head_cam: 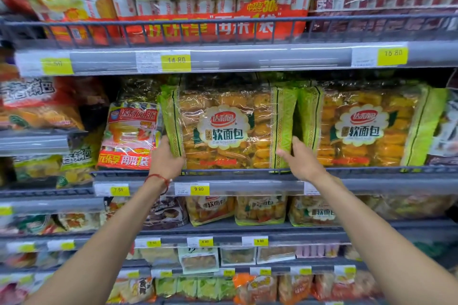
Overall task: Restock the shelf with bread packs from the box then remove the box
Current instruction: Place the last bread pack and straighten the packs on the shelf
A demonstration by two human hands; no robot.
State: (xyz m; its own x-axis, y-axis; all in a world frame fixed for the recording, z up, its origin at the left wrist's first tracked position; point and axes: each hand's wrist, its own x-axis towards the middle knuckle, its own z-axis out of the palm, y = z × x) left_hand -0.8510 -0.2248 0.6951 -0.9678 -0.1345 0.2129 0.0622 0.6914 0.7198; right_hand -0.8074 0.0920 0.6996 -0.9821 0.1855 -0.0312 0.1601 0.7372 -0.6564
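Both hands clasp one green bread pack (229, 126) standing upright on the shelf (371, 182): left hand (166, 160) curled around its lower left edge, right hand (301, 160) around its lower right edge. A matching pack (371, 126) stands just right of it.

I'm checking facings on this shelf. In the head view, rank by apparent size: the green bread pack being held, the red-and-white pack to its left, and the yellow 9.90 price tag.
1. Green bread pack, held by the left hand and right hand
2. Red-and-white pack, partly hidden, so unsure how much smaller
3. 9.90 price tag, clearly smallest
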